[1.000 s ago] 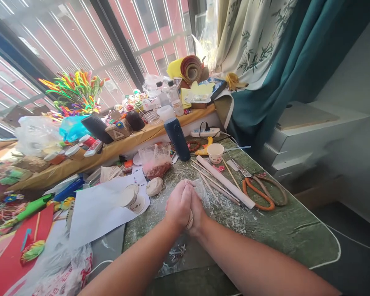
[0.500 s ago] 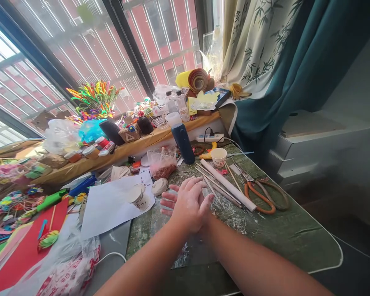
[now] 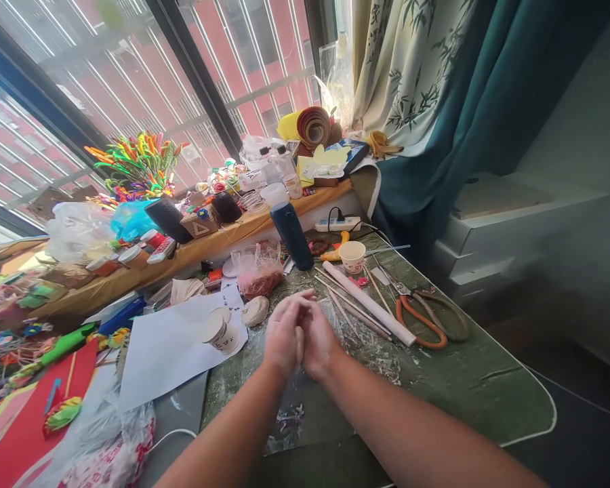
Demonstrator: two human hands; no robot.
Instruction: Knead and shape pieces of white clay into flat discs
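Note:
My left hand and my right hand are cupped against each other above the dusty green tabletop. White powder or residue marks the skin. The fingers curl together, and whatever lies between the palms, if anything, is hidden. Just to the left and beyond sits a whitish lump, clay-like. A bag of reddish material stands behind it. On the right lie a pale rolling rod, thin wooden sticks and scissors with orange-brown handles.
Paper cups stand on a white sheet at left. A dark blue bottle and another paper cup are at the back. Craft flowers, bags and jars crowd the ledge. A power strip lies by the wall.
My hands have gone from crossed, with left fingers spread beneath the right hand, to cupped side by side with fingers curled together. The view has shifted slightly, moving the surroundings left.

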